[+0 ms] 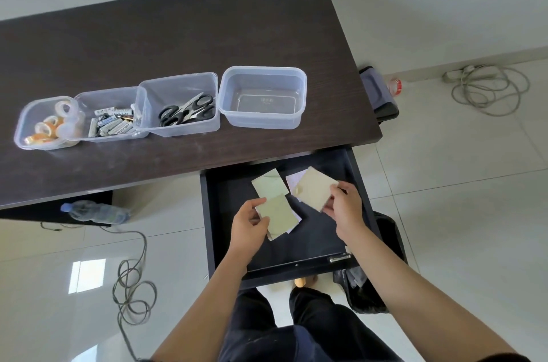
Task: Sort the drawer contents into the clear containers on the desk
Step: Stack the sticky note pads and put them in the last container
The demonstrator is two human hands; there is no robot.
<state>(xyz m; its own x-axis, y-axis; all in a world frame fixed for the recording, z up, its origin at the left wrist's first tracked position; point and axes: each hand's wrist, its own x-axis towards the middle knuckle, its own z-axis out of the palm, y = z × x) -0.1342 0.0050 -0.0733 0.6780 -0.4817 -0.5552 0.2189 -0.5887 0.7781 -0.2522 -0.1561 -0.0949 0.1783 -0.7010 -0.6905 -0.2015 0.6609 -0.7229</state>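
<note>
Pale paper cards are all that shows in the open drawer [353, 172] as you gather them: your left hand [249, 223] pinches a greenish card [278, 218] by its near edge, thumb on top, while your right hand [345, 207] pinches a cream card [315, 186] lifted at a tilt over the drawer's right side. A third greenish card [268, 182] lies flat on the drawer floor between and beyond your hands, with a pale slip [293, 181] peeking from under the cream one. Up on the table [189, 32], three of the four clear tubs are already stocked: tape rolls [49, 124] at the far left, then batteries [114, 123], then scissors [188, 114]. The rightmost tub [262, 96], nearest the drawer, looks bare and seems the natural home for the paper. This appears to be the last category of the sort. Your next move likely calls for stacking the two held cards, picking up those on the drawer floor, and carrying the lot up and forward into that rightmost tub. A water bottle [96, 212] and a coiled cable [133, 296] lie on the floor at left.
</note>
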